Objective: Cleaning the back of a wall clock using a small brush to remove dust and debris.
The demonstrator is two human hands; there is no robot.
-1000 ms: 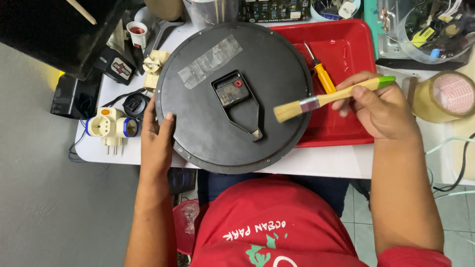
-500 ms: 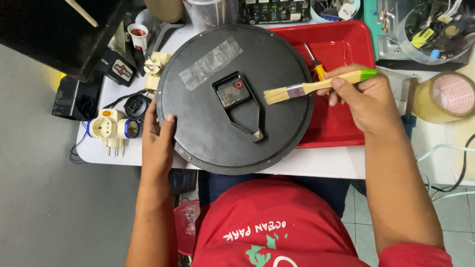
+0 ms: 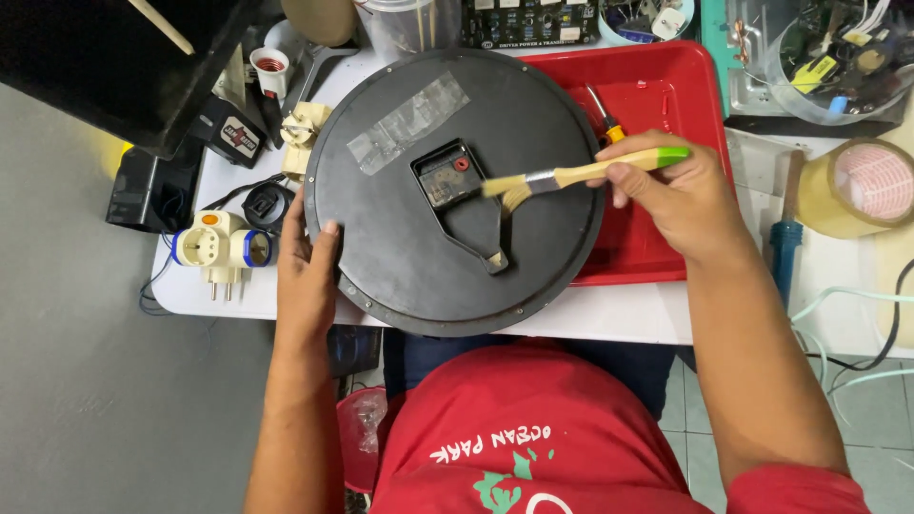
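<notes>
Bristles of a small paintbrush [image 3: 581,174] rest on the back of a round black wall clock [image 3: 455,190], just beside the square movement box [image 3: 449,176] at its centre. The clock lies face down on the white bench [image 3: 609,314], its right part overlapping a red tray [image 3: 671,86], so the flat back is turned up and open to the brush. The right hand [image 3: 681,195] has its grip closed around the wooden handle near the green end, fingers curled over it and thumb beneath, which keeps the brush low and nearly level. The left hand [image 3: 307,276] lies flat on the clock's left rim, fingers spread and holding nothing, apparently pressing the disc down so it does not slide or turn. A strip of clear tape [image 3: 407,122] sticks to the back above the movement, and a thin metal hanger arm [image 3: 476,243] runs down from it. In the tray, behind the brush, lies a screwdriver with an orange handle [image 3: 607,122] (partly hidden by the clock's edge). White plug adapters [image 3: 214,247] sit on the bench left of the clock, and a roll of tan tape [image 3: 852,186] stands well apart on the right.
</notes>
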